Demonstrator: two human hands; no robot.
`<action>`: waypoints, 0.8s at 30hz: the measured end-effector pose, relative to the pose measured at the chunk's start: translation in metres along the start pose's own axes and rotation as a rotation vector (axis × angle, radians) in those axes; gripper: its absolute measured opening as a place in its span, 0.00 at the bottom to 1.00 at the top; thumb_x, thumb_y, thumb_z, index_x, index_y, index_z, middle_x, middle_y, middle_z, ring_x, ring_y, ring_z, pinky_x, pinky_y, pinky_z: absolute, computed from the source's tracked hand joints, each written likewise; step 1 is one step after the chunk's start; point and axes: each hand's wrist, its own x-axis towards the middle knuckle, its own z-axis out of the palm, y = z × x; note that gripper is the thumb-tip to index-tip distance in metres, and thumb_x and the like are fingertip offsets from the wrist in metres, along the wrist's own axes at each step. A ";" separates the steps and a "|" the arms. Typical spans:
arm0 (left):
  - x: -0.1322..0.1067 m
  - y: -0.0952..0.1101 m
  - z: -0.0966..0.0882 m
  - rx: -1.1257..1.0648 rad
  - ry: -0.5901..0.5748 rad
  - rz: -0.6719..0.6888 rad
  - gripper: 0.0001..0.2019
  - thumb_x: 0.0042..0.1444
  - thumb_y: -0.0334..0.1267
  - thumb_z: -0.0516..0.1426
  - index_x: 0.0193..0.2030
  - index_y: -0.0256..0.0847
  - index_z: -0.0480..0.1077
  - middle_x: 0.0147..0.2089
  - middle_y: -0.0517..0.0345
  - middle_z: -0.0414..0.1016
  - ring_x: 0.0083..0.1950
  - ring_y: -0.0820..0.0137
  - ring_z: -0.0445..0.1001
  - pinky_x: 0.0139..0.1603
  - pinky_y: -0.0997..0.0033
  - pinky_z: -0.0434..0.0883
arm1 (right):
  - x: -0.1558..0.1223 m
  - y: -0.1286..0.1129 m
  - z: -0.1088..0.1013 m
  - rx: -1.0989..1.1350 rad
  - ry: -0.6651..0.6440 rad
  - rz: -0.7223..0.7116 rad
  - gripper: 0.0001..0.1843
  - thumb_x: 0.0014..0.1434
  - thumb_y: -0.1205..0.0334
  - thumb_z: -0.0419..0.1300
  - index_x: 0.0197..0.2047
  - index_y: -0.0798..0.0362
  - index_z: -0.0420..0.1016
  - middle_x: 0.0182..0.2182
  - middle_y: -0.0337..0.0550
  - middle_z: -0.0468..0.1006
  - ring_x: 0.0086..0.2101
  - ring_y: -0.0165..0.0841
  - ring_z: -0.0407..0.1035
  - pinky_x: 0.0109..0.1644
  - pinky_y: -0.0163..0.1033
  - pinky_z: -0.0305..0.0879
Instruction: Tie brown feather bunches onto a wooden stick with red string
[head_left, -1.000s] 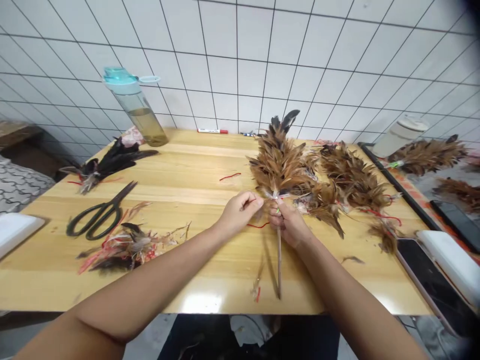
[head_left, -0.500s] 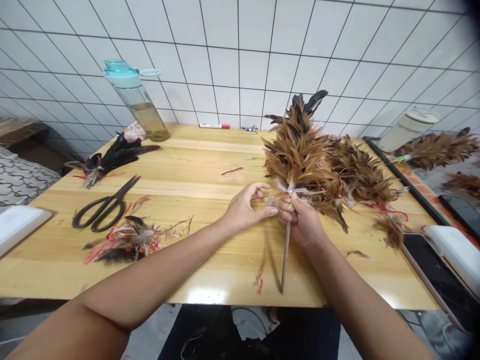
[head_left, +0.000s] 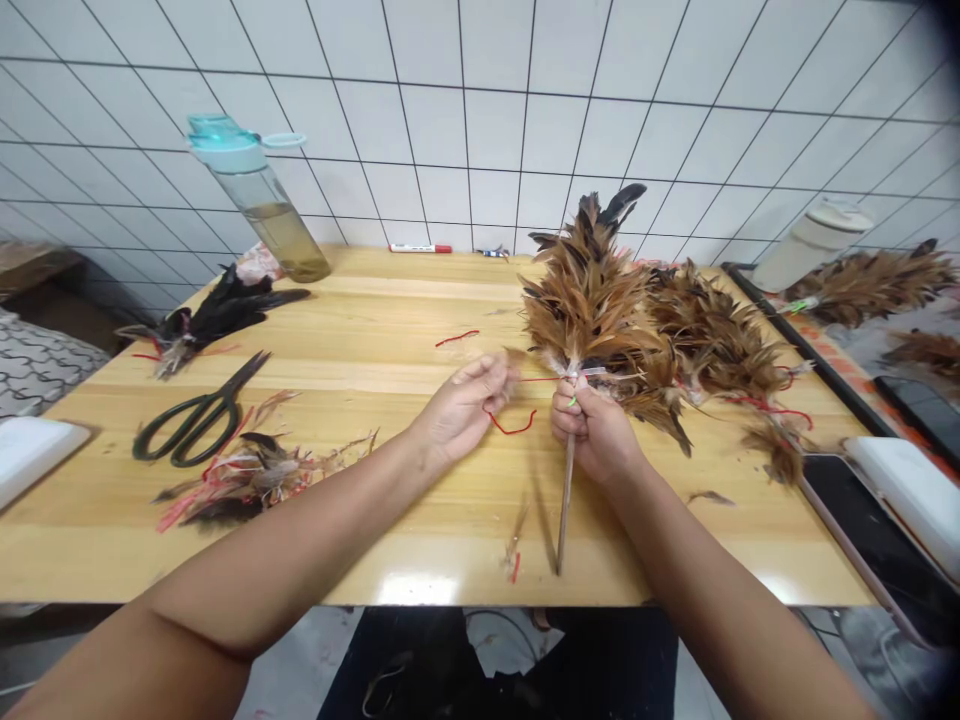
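Observation:
In my right hand is a feather duster, gripped where its brown feathers meet the thin stick. The duster stands nearly upright, feathers at the top, with a bit of green showing by my fingers. My left hand is closed in a pinch on a red string. That string runs taut to the base of the feathers, and its loose end hangs in a curve below my left fingers. Pale quill ends poke out to the right of the binding.
Black scissors and a heap of feather scraps lie left. Dark feathers rest near a tilted-looking water bottle. More brown feather bundles, a phone and a white cup are right. A marker lies along the wall.
My left hand has drawn away to the left from the duster, and the red string is now stretched between the two. My right hand keeps its hold on the duster.

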 end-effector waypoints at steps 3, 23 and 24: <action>0.001 0.008 -0.001 -0.199 0.060 -0.122 0.11 0.54 0.45 0.61 0.41 0.42 0.72 0.34 0.61 0.70 0.24 0.82 0.61 0.21 0.82 0.56 | 0.001 0.001 0.001 0.004 0.003 0.030 0.14 0.55 0.62 0.61 0.27 0.53 0.57 0.19 0.29 0.52 0.17 0.19 0.37 0.19 0.27 0.36; -0.015 0.000 0.015 0.163 -0.029 -0.325 0.13 0.44 0.33 0.65 0.39 0.35 0.76 0.24 0.62 0.63 0.21 0.83 0.51 0.21 0.78 0.47 | -0.015 -0.016 0.007 -0.106 -0.009 -0.166 0.18 0.58 0.51 0.59 0.27 0.52 0.58 0.19 0.29 0.50 0.17 0.21 0.38 0.19 0.30 0.37; -0.016 -0.001 0.016 0.198 -0.003 -0.284 0.12 0.43 0.34 0.65 0.37 0.36 0.76 0.23 0.62 0.62 0.21 0.82 0.52 0.21 0.78 0.47 | -0.014 -0.015 0.007 -0.138 0.004 -0.180 0.18 0.57 0.50 0.59 0.27 0.52 0.58 0.19 0.30 0.51 0.17 0.21 0.38 0.19 0.30 0.36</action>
